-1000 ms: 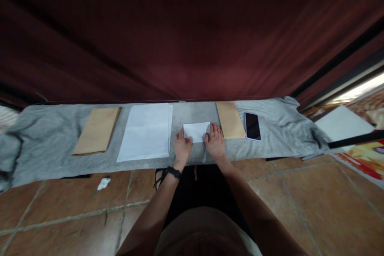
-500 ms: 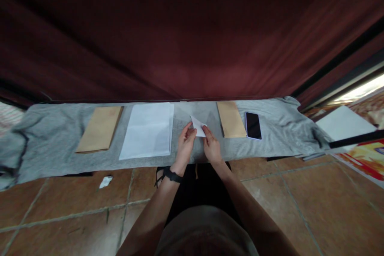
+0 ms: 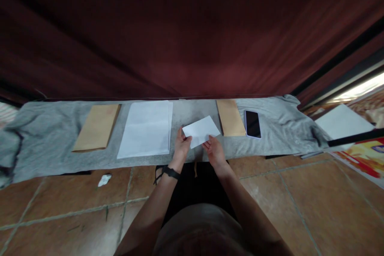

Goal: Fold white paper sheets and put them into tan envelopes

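Note:
Between my hands is a folded sheet of white paper [image 3: 201, 130], tilted and raised a little above the grey cloth. My left hand [image 3: 181, 146] pinches its left end, thumb on top. At the lower right edge my right hand [image 3: 215, 150] grips it with thumb above and fingers tucked below. To the left lies a stack of white paper sheets [image 3: 145, 128]. A pile of brown envelopes [image 3: 231, 118] rests just right of my right hand.
Grey cloth [image 3: 192, 108] covers the long narrow surface. Another pile of brown envelopes [image 3: 97, 127] lies at the far left, and a phone [image 3: 253, 124] on the right. A dark red curtain [image 3: 180, 48] hangs behind. A crumpled white scrap [image 3: 104, 180] is on the tiled floor.
The paper has turned from a narrow, angled shape to a broad flat face toward me. My hands have moved slightly apart, holding its two sides.

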Demonstrator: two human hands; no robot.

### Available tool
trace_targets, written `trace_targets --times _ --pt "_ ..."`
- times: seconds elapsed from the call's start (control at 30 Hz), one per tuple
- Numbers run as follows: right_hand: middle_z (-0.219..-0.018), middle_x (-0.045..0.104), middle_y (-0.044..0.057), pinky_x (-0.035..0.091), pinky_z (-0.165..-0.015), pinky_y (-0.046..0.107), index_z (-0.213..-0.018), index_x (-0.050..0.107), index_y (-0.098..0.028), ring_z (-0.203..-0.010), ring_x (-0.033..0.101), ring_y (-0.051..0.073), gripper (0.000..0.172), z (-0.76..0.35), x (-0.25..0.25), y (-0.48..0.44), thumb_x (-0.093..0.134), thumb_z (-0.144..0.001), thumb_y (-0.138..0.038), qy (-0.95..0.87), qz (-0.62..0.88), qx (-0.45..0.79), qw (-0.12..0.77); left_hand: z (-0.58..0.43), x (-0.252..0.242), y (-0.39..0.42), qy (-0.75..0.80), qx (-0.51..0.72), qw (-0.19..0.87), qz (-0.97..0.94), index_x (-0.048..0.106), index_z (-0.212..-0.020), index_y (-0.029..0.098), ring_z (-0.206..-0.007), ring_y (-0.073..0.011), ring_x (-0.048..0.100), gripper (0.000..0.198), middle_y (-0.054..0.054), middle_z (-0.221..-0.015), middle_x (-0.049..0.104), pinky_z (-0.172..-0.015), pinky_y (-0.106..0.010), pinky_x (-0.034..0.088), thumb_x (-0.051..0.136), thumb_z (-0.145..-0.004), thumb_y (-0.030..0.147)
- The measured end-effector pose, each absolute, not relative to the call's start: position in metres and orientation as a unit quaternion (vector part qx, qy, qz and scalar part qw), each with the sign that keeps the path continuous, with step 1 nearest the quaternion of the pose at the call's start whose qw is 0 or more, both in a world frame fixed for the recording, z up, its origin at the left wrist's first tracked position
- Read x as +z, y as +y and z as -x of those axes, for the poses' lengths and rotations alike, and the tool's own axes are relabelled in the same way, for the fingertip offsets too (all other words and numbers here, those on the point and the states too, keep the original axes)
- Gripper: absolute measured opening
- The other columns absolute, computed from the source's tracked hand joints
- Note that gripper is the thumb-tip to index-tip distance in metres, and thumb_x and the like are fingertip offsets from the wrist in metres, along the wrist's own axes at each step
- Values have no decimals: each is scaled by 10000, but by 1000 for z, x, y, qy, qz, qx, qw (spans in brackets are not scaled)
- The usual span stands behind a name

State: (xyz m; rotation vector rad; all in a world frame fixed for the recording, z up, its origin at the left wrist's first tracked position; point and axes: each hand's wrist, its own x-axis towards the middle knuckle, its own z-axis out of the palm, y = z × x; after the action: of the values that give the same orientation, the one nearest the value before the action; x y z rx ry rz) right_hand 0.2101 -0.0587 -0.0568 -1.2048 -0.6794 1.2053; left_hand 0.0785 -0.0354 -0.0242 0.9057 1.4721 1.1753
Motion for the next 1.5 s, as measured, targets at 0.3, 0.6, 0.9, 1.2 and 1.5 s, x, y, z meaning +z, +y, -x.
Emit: trace_targets --times 0.3,0.6,0.9,1.2,1.5 --pt "-1295 635 155 536 -983 469 -1332 540 -162 -1178 627 261 460 -250 -63 -70 443 -927 -356 -439 639 334 536 -46 -33 -22 670 322 369 -558 273 -1573 129 -855 -234 705 813 -86 -981 739 -894 -405 555 567 -815 107" --pt "-1552 456 110 330 -1206 439 -1474 478 -156 -1451 394 215 474 -235 -48 -62 370 -1034 -293 -776 562 116 261 -45 -27 -14 678 222 301 -633 225 -1594 154 -909 -278 719 830 -127 -1074 733 -877 -389 552 540 -828 102" --pt "-1590 380 112 254 -1218 474 -1538 380 -143 -1468 367 252 524 -225 -58 -57 355 -1055 -346 -773 603 59 191 -55 -20 -28 714 186 172 -653 355 -1541 151 -1066 -314 681 641 -177 -1230 671 -952 -431 528 490 -915 181" --pt "-1627 302 118 209 -1232 481 -1578 293 -143 -1498 300 261 629 -229 -55 -59 400 -959 -176 -793 588 62 148 -105 -35 -49 543 213 162 -796 323 -1545 133 -1517 -256 262 580 -149 -1598 372 -1237 -480 248 354 -1027 392" --pt "-1631 289 130 174 -1231 521 -1571 309 -130 -1505 274 290 582 -227 -53 -59 349 -998 -220 -788 596 53 143 -102 -44 -50 553 190 136 -800 313 -1548 66 -1531 -260 218 637 -175 -1611 329 -1257 -471 199 375 -1020 417"
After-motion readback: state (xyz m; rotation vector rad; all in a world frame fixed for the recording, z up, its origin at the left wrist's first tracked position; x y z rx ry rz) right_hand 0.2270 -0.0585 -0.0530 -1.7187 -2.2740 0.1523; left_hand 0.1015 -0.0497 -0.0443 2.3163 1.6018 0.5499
